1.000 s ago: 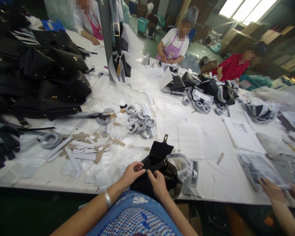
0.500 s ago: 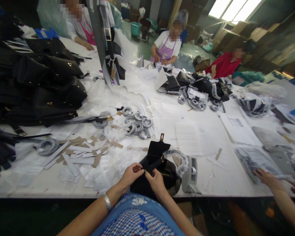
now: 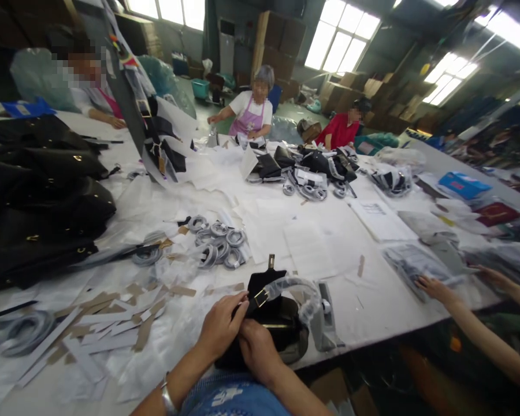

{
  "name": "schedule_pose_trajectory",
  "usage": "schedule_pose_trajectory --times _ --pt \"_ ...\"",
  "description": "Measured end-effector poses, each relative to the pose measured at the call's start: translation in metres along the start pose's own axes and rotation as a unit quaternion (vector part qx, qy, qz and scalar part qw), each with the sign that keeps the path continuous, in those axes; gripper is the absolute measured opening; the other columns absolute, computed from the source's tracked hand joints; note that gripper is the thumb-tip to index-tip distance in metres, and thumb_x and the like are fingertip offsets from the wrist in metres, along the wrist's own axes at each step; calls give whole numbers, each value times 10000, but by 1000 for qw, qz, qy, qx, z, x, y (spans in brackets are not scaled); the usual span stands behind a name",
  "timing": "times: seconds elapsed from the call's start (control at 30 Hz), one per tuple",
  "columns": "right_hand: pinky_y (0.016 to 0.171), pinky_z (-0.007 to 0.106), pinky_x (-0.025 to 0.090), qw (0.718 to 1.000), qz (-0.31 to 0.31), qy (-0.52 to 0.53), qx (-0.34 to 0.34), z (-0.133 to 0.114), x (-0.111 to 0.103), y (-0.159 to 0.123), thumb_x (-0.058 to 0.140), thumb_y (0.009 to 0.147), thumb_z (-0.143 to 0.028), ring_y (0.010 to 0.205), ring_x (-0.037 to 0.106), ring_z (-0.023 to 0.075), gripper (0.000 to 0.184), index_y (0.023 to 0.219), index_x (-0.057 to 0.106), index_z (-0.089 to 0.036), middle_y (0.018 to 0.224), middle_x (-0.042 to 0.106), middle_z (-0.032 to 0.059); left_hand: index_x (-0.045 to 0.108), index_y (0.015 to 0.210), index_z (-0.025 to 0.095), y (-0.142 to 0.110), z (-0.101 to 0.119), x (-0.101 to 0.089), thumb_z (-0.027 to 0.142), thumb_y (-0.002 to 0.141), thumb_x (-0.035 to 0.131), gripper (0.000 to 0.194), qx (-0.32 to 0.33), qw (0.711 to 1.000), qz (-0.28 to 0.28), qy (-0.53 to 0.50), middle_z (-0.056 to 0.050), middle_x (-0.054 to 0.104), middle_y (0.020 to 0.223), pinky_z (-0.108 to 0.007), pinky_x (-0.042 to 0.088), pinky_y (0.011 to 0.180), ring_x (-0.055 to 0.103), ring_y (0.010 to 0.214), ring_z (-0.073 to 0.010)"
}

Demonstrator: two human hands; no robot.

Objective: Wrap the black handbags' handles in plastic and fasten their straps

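Observation:
At the table's front edge a black handbag (image 3: pixel 297 336) lies with its flap (image 3: pixel 259 281) raised and a metal clasp piece standing up. Its handle (image 3: pixel 289 283) is wrapped in clear plastic and has a gold buckle (image 3: pixel 261 297). My left hand (image 3: pixel 220 325) pinches the black strap just left of the buckle. Close below it, my right hand (image 3: pixel 260 350) is closed with curled fingers against the bag's near side; its fingertips are hidden. A grey tool or dispenser (image 3: pixel 323 323) stands just right of the bag.
Cardboard strips (image 3: pixel 95 326) and coiled grey straps (image 3: pixel 221 240) lie on the left and middle of the table. Black bags (image 3: pixel 43 202) are heaped far left. A grey post (image 3: pixel 125 86) rises behind. Another person's hand (image 3: pixel 435 289) rests on a plastic-wrapped item at right.
The view has tilted up and turned right, so the table appears shifted left. My hands have drawn closer together at the strap, the left now over the right.

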State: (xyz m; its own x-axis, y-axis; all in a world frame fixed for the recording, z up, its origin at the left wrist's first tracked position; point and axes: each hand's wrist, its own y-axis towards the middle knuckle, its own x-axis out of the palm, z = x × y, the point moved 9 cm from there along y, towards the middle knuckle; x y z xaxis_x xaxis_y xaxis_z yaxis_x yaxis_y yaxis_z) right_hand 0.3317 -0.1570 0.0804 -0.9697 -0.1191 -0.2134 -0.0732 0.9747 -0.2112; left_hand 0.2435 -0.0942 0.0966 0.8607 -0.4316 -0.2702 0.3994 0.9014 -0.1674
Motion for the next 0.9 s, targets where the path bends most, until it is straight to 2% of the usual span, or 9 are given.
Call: schedule_pose_trajectory --times 0.07,0.17,0.3,0.37,0.47,0.57,0.67,0.77,0.9 --pt "908 385 479 1000 -15 27 6 3 3 -4 671 771 -219 969 656 284 113 849 754 -216 928 748 71 729 1118 232 12 14 12 380 880 568 323 -3 998 -58 1 -92 740 1095 -449 416 991 630 1073 -313" --pt "840 402 527 997 -18 74 28 11 -3 -13 677 799 -316 897 694 292 168 870 753 -184 878 762 79 775 973 222 17 33 28 359 868 594 250 1 987 -156 -28 -45 779 925 -345 505 832 694 896 -260" --pt "925 427 506 984 32 165 63 11 -34 -26 663 842 -430 1075 660 298 425 1171 656 -161 1141 713 122 736 1006 167 10 42 24 396 910 533 321 -11 976 -207 -65 -51 771 938 -279 519 749 693 859 -224" --pt "945 405 499 965 80 237 77 3 -52 -32 695 825 -458 1145 620 290 482 1215 626 -182 1222 674 118 713 1038 154 5 41 18 413 916 530 340 -26 974 -211 -75 -62 765 945 -281 511 760 684 870 -223" --pt "880 382 536 935 147 308 96 -13 -71 -38 672 837 -509 1038 663 278 412 1055 695 -160 1088 719 114 707 1043 152 -3 39 13 411 891 592 322 -49 970 -216 -102 -71 755 970 -289 491 809 668 906 -224" --pt "779 381 575 919 180 319 143 -19 -75 -41 691 804 -544 851 704 267 426 877 728 -126 888 743 111 708 1053 149 -11 38 14 399 875 624 319 -59 964 -225 -128 -83 743 992 -295 485 819 659 917 -226" --pt "724 367 588 908 202 322 178 -16 -71 -45 716 771 -557 792 707 257 440 854 737 -125 844 745 105 691 1112 157 -14 34 12 383 856 652 344 -55 969 -198 -139 -82 733 988 -295 494 799 655 903 -224" --pt "763 379 581 926 172 286 177 -18 -57 -46 699 774 -579 799 708 259 470 900 756 -130 847 753 102 699 1103 161 -15 26 7 395 825 683 363 -54 978 -150 -134 -68 735 932 -295 502 772 656 853 -220" --pt "768 378 556 970 128 154 135 -30 -45 -45 648 816 -578 817 708 284 473 924 780 -136 835 763 108 727 1045 176 -20 22 5 460 894 566 360 -53 982 -121 -134 -72 742 1037 -337 472 913 646 1002 -251"
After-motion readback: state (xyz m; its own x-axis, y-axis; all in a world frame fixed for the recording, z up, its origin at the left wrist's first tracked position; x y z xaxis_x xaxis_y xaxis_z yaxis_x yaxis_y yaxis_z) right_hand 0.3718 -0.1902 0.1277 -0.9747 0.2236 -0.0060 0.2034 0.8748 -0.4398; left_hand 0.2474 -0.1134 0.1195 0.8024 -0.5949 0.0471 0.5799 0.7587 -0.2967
